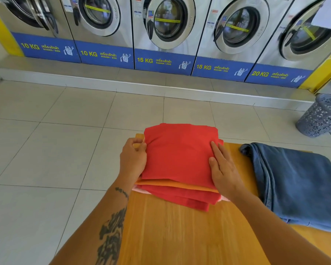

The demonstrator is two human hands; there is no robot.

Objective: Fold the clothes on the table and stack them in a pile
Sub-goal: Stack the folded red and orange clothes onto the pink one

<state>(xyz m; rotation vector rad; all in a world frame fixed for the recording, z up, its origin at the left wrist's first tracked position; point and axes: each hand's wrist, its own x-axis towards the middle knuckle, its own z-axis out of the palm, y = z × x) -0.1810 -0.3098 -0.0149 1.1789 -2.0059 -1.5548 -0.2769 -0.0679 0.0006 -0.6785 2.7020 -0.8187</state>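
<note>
Your left hand (132, 159) pinched the left edge of the folded red garment (180, 155) between thumb and fingers, a clenched grip on the cloth, while your right hand (223, 169) lay flat and released on its right side, pressing without grasping. The garment sat on top of the pile (180, 194) of red, orange and pink layers at the far left part of the wooden surface (180, 236), its far edge overhanging the surface. To finish this step well, you would have wanted to keep the right palm as an anchor, tug the pinched edge square over the layers beneath, then smooth outward. The folded jeans (298, 184) lay just beside the pile on the right, apart from it, probably next to go on top
</note>
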